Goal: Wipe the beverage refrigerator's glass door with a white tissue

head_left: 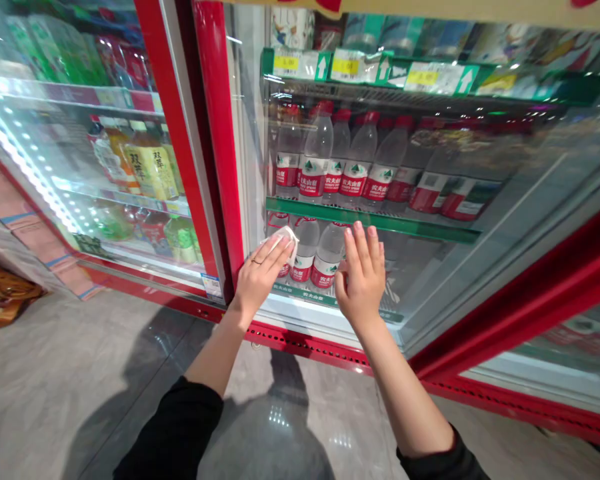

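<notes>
A small white cloth [292, 251], thin and crumpled, lies folded beneath the fingers of the left hand [261, 272], its pale edge showing past the fingertips. It sits over the lower part of a glass door [433, 267], near the door's left side. The door is a tall, clear pane set in a red frame, with patches of reflected light across its upper right.

it's a shop, no doubt: red fridges [217, 100] with glass doors [420, 267], water bottles [315, 177] lined up in rows, yellow price tags [346, 65] along the shelf edge [268, 63], juice bottles [153, 170] next door, boxes [35, 237] stacked far left!
</notes>
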`<state>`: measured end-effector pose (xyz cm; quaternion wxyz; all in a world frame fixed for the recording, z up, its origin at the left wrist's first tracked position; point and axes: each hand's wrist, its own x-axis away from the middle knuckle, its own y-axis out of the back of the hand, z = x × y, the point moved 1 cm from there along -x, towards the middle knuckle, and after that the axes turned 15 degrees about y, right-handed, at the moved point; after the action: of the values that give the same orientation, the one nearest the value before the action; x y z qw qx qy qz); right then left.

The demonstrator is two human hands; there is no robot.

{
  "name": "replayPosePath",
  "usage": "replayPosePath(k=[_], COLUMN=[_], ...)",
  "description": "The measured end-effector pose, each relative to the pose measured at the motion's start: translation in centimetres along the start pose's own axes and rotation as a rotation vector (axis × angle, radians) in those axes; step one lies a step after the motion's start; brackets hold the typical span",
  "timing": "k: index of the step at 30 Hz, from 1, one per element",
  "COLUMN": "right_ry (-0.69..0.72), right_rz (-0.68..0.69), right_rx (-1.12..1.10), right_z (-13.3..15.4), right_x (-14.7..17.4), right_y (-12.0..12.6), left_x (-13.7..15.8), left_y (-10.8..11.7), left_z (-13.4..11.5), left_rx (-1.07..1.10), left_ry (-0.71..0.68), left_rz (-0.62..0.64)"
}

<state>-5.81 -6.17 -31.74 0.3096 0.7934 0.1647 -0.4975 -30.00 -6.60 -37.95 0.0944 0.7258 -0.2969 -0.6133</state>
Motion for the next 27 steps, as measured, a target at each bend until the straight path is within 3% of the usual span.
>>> replayPosePath(k=[4,11,15,18,22,27], right_ry=[0.049,0.185,0.292,0.304,0.258,0.256], right_rz=[0.098,0.340,0.458,0.494,0.528,0.539], right_rx=[-0.016,-0.060,-0.089,-0.111,-0.117,-0.092], right_z=[0.7,3.4,5.2,6.2,6.9,7.1], right_x=[-0.3,1.9,2.7,3.4,4.4,4.3], right_y=[1.0,2.1,3.1,3.9,4.5,3.5], left_x=[1.6,5.0,5.3,6.1,7.2,6.8], left_y=[0.4,-0.5,-1.2,-2.0,-2.7,-2.8], left_z=[3.1,4.4,5.0,5.2,5.5,6.4], left_rx=[-0.023,0.004,0.011,0.051,0.164,0.175], left_ry=[0.148,0.181,0.276,0.313,0.248,0.318], left_rz=[-0.081,0.080,0.081,0.127,0.280,0.259])
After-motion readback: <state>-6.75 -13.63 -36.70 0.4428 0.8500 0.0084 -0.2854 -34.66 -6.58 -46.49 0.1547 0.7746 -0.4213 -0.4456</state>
